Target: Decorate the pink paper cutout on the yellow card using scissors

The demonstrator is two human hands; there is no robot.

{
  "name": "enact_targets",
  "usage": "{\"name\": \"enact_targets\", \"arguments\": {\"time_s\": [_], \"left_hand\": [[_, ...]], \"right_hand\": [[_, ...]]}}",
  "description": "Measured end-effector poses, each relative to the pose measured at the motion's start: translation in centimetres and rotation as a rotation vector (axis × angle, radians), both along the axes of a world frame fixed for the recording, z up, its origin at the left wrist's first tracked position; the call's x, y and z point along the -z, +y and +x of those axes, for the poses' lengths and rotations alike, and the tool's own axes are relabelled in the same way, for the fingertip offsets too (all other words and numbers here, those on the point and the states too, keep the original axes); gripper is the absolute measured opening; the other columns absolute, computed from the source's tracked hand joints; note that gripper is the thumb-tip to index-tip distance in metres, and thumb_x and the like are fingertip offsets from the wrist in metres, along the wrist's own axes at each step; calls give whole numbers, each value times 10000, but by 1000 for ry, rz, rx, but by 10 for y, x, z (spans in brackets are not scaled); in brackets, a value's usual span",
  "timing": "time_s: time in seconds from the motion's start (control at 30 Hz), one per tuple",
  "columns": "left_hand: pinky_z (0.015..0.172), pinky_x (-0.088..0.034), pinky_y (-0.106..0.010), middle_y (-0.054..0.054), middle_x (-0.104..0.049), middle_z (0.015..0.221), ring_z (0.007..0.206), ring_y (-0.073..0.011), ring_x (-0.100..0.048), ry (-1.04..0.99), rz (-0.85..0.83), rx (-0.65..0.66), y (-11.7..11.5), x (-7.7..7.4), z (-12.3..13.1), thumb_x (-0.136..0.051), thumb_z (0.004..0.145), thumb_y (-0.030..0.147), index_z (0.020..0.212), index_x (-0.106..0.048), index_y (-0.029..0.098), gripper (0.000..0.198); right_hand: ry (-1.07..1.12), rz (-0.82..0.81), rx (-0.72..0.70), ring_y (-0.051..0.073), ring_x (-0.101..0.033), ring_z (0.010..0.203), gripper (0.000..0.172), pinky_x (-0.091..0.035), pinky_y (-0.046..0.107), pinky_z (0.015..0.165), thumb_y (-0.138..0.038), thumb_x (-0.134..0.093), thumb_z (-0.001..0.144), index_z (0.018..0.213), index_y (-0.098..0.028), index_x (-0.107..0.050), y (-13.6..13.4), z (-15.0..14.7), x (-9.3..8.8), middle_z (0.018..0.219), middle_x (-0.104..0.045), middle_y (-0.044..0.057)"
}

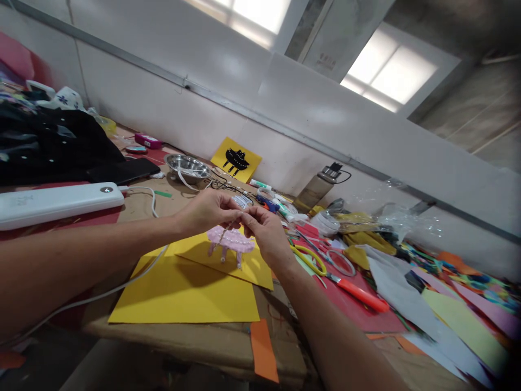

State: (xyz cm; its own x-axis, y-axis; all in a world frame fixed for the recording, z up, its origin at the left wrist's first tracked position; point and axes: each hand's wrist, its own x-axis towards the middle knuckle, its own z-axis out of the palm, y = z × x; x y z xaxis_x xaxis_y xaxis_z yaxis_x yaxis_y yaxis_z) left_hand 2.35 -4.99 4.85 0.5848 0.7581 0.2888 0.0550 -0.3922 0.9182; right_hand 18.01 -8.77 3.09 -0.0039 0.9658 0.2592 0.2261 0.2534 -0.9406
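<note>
My left hand and my right hand meet at their fingertips above the yellow sheets. Both pinch a thin strand that hangs down between them; it looks like a string of small beads. Just below lies a pink fuzzy cutout with pearl-like beads and several short strips at its lower edge. It rests on a yellow card, which overlaps a larger yellow sheet. My fingers hide part of the strand.
A metal bowl, a yellow card with a black cutout and a bottle stand behind. Yellow-handled scissors and an orange cutter lie right. A white power bank with a cable is left; orange paper hangs over the front edge.
</note>
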Motion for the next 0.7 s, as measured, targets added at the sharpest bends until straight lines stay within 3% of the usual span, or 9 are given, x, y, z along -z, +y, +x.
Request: {"name": "enact_targets", "arguments": {"time_s": [0.4, 0.7], "left_hand": [[543, -450, -200, -23, -640, 634, 567, -82, -558, -6, -89, 32, -1, -1, -1, -606, 733, 296, 744, -669, 102, 204], [521, -430, -210, -33, -647, 631, 557, -91, -553, -5, 27, 15, -1, -1, -1, -612, 726, 302, 733, -672, 104, 207]], "right_hand": [[-46, 4, 51, 76, -438, 473, 175, -333, 218, 466, -337, -586, 720, 699, -169, -541, -5, -3, -1, 552, -524, -42], [-9, -3, 26, 77, -453, 480, 191, -348, 217, 467, -354, -596, 711, 703, -168, -554, -3, -3, -3, 572, -546, -33]]}}
